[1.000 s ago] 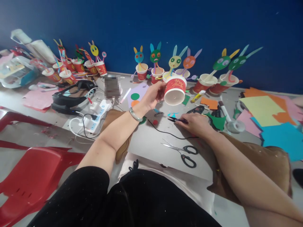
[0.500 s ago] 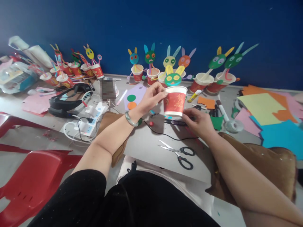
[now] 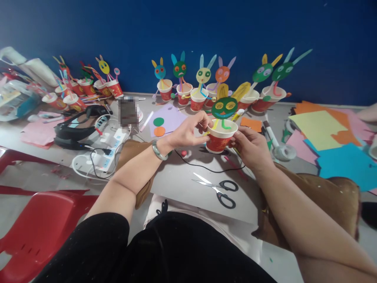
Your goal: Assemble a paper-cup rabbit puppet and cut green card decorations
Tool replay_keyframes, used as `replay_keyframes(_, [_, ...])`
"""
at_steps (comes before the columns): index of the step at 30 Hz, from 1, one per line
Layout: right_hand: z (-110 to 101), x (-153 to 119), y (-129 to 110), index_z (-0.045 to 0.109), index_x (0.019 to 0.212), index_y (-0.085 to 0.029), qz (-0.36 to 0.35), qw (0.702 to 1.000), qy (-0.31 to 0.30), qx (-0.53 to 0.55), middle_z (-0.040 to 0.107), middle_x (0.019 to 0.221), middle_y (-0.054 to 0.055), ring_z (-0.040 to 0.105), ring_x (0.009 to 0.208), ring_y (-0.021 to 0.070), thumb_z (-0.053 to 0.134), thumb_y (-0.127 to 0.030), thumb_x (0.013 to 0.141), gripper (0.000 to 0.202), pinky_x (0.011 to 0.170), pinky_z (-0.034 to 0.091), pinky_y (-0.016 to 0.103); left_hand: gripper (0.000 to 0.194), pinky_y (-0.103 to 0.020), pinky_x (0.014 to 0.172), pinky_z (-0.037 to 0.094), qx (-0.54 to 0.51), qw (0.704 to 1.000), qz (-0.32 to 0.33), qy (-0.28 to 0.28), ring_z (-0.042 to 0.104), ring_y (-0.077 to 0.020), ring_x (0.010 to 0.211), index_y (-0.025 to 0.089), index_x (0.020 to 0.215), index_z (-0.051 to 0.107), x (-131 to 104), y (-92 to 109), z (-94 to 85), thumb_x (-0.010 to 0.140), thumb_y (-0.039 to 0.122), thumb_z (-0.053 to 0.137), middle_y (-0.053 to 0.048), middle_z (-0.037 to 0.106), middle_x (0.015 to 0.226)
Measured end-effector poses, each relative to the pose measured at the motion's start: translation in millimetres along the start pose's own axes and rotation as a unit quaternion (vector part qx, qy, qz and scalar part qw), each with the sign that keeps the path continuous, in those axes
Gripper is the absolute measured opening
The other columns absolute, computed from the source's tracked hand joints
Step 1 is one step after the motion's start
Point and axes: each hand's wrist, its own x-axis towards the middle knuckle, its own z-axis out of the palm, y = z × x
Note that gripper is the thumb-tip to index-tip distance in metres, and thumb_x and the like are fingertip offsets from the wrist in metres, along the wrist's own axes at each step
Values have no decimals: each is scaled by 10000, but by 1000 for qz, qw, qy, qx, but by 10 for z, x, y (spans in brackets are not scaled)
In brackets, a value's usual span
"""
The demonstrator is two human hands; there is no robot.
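A red paper cup (image 3: 218,142) with a white rim is held between my two hands above the table. Out of it rises a green paper face (image 3: 224,107) with yellow ears, yellow eyes and an orange nose, on green and yellow stems. My left hand (image 3: 193,130), with a bangle at the wrist, grips the cup's left side near the rim. On the right side, my right hand (image 3: 250,146) has its fingers against the cup wall. Scissors (image 3: 217,189) lie with blades apart on the table in front of the cup.
Similar cup figures (image 3: 198,98) stand along the blue wall. Coloured paper sheets (image 3: 343,163) and a tape roll (image 3: 287,152) lie at the right, where another person's hand (image 3: 368,114) shows. At the left are a power strip (image 3: 113,151), a black headset (image 3: 73,131) and a red chair (image 3: 44,220).
The cup has come down and tilted, so its inside and stems now show. My left hand has lowered with it, and my right hand has moved up its side. Another person's hand has appeared at the right.
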Motion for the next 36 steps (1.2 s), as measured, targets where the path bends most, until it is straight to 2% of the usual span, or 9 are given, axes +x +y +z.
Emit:
replay_keyframes(4, [-3, 7, 14, 787, 978, -221, 5, 999, 30, 32, 736, 767, -14, 626, 621, 112, 988, -645, 695, 548, 614, 551, 279, 312, -317, 797, 540, 18, 1000, -2, -5, 641, -139, 903, 244, 948, 448, -1, -4, 0, 850, 142, 726, -18, 689, 991])
replay_keyframes(9, [-21, 35, 72, 793, 919, -253, 1, 999, 48, 25, 752, 796, -17, 656, 620, 121, 988, -613, 696, 466, 581, 576, 272, 319, -309, 783, 533, 31, 999, -26, -1, 637, -137, 893, 245, 934, 440, 7, -4, -26, 844, 124, 721, -17, 686, 1004])
replay_keyframes(15, [-3, 17, 58, 828, 979, -251, -2, 999, 39, 8, 822, 888, 15, 661, 626, 124, 956, -519, 748, 376, 589, 581, 276, 297, -299, 784, 514, 55, 998, -24, 8, 620, -128, 889, 245, 942, 446, -2, -18, -60, 842, 86, 677, -4, 661, 979])
replay_keyframes(21, [30, -15, -22, 813, 1015, -239, 1, 998, 55, 8, 818, 859, -1, 633, 598, 102, 946, -397, 733, 349, 612, 557, 271, 300, -294, 769, 515, 83, 996, -37, 15, 626, -129, 880, 247, 935, 435, 6, -37, -88, 838, 79, 663, -11, 685, 999])
replay_keyframes(27, [17, 40, -39, 744, 965, -208, -18, 993, 115, 4, 776, 774, 1, 579, 545, 95, 871, -303, 754, 264, 558, 483, 271, 341, -322, 766, 501, 162, 984, -67, 24, 590, -149, 837, 255, 934, 442, 11, -194, -211, 751, 17, 605, -2, 653, 944])
replay_keyframes(31, [-17, 97, -25, 698, 920, -209, -37, 986, 162, 5, 738, 726, -1, 541, 515, 101, 816, -283, 744, 224, 521, 444, 274, 338, -354, 775, 483, 208, 976, -65, 3, 573, -178, 817, 254, 864, 426, 8, -337, -284, 690, 11, 583, -12, 640, 877])
replay_keyframes(36, [-63, 116, -5, 684, 902, -246, -40, 986, 159, -12, 745, 761, 22, 524, 524, 115, 802, -292, 791, 168, 540, 462, 308, 317, -390, 802, 480, 240, 969, -65, -2, 609, -217, 841, 253, 807, 449, 9, -446, -325, 674, 2, 588, -29, 665, 861])
